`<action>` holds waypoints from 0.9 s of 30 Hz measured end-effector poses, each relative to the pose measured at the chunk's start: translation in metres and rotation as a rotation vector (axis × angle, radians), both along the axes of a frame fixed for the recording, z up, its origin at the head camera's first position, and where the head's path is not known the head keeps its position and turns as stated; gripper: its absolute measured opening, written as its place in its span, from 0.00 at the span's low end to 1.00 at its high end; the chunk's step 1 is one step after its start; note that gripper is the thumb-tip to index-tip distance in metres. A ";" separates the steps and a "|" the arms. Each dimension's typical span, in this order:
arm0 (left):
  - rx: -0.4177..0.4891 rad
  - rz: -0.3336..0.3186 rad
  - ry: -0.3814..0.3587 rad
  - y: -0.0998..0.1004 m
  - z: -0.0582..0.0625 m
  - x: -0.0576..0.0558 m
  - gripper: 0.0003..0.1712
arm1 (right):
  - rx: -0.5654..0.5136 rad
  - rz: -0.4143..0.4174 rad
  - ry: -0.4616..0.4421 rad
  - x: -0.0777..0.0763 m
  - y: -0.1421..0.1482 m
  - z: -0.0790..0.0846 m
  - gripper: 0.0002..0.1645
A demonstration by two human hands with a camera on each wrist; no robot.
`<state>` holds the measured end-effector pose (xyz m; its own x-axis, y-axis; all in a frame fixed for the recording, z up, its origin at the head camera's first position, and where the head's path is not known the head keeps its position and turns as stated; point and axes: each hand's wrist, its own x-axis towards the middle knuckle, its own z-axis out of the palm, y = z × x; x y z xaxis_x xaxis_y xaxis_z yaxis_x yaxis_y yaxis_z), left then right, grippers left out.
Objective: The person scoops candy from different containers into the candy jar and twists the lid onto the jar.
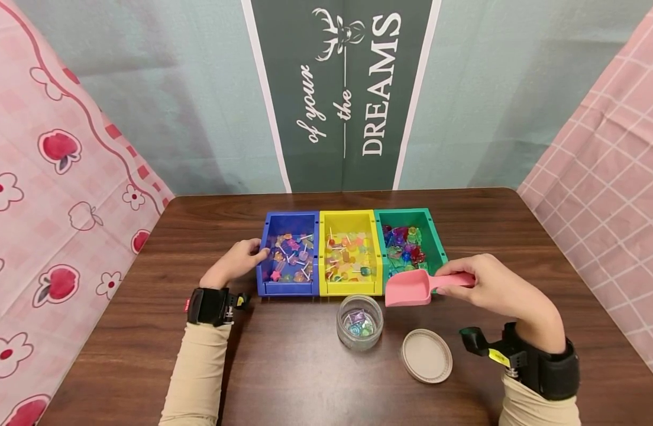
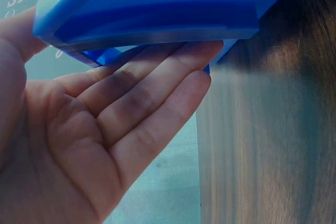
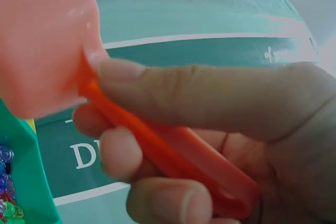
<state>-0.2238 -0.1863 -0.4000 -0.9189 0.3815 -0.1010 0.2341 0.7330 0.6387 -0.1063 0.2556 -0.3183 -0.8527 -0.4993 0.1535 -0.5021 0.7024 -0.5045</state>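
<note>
My right hand [image 1: 488, 284] grips the handle of a pink scoop [image 1: 409, 288], also large in the right wrist view. The scoop is held over the front edge of the green bin [image 1: 438, 248], which contains colourful translucent pieces [image 1: 406, 245]. My left hand [image 1: 236, 260] holds the left wall of the blue bin [image 1: 289, 288]; in the left wrist view its fingers [image 2: 152, 98] lie against the bin and the thumb is at the rim. A clear glass jar [image 1: 360, 343] with several shiny pieces [image 1: 360, 322] inside stands in front of the yellow bin [image 1: 350, 288].
A round pale lid [image 1: 426, 356] lies on the brown wooden table [image 1: 300, 378], right of the jar. The three bins stand side by side; blue and yellow hold small lollipop-shaped and other colourful pieces [image 1: 293, 257]. Printed cloths [image 1: 199, 118] hang behind and at both sides.
</note>
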 end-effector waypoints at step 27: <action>0.001 -0.008 -0.002 0.000 0.000 -0.001 0.15 | 0.084 -0.349 -0.137 -0.033 -0.006 -0.028 0.16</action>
<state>-0.2253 -0.1867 -0.4005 -0.9155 0.3892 -0.1020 0.2391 0.7302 0.6400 -0.1392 0.2492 -0.3458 -0.9834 -0.1813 -0.0023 -0.1576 0.8609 -0.4837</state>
